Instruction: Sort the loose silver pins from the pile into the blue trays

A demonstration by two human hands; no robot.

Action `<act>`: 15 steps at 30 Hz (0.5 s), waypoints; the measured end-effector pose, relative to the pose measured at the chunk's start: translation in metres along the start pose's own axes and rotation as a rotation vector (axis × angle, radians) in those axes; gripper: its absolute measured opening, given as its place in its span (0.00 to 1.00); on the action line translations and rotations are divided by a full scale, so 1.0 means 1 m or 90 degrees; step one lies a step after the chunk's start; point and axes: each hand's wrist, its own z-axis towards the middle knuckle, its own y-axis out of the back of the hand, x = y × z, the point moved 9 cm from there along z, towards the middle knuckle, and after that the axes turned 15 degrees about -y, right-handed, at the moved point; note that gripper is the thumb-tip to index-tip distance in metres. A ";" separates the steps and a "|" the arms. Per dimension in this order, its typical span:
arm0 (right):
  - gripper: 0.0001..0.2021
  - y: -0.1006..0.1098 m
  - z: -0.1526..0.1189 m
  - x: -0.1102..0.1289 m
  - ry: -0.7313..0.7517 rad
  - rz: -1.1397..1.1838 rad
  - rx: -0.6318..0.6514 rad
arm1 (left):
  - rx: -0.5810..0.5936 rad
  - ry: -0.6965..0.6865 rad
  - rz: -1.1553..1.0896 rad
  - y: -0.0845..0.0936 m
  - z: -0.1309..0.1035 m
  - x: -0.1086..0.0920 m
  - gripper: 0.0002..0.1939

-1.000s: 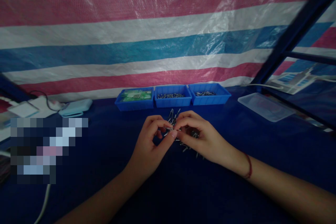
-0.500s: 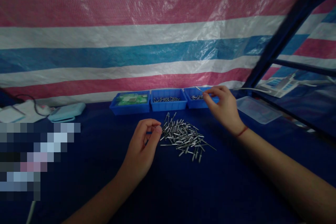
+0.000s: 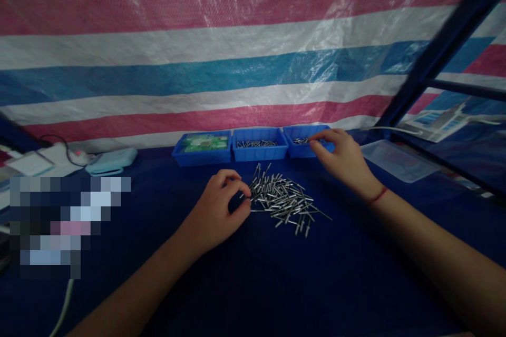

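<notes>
A loose pile of silver blind rivets (image 3: 282, 197) lies on the dark blue tabletop. At its left edge is my left hand (image 3: 219, 210), thumb and index finger curled close together. What sits between those fingertips is too small to make out. Over the front of the right blue bin (image 3: 298, 151) hovers my right hand (image 3: 342, 158), its thumb and forefinger slightly parted, with no rivet visible in them. Rivets also lie in that bin and in the middle blue bin (image 3: 261, 154).
Circuit boards, green in colour, fill the left blue bin (image 3: 201, 155). To the right rests a clear plastic lid (image 3: 401, 160) near a dark metal frame (image 3: 430, 71). A light blue case (image 3: 113, 161) and a white power strip (image 3: 51, 160) are at left. Striped sheeting hangs behind.
The rivet seen in my right fingers is no longer visible there, and that hand is lower over the right bin. My left fingers have closed in at the pile's edge. The view has shifted slightly.
</notes>
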 end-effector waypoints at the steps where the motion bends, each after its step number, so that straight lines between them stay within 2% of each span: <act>1: 0.09 0.000 -0.004 0.008 0.020 0.013 0.009 | 0.018 -0.021 0.018 -0.003 -0.001 -0.003 0.04; 5: 0.07 0.003 -0.024 0.035 0.097 0.060 0.028 | 0.083 -0.050 0.055 -0.015 -0.005 -0.006 0.04; 8: 0.06 0.001 -0.038 0.050 0.125 0.080 0.053 | 0.104 -0.065 0.059 -0.017 -0.005 -0.008 0.03; 12: 0.06 -0.010 -0.054 0.061 0.142 0.113 0.122 | 0.095 -0.075 0.060 -0.004 -0.001 -0.007 0.05; 15: 0.08 -0.019 -0.065 0.067 0.149 0.148 0.184 | 0.057 -0.039 0.024 0.007 0.002 -0.004 0.06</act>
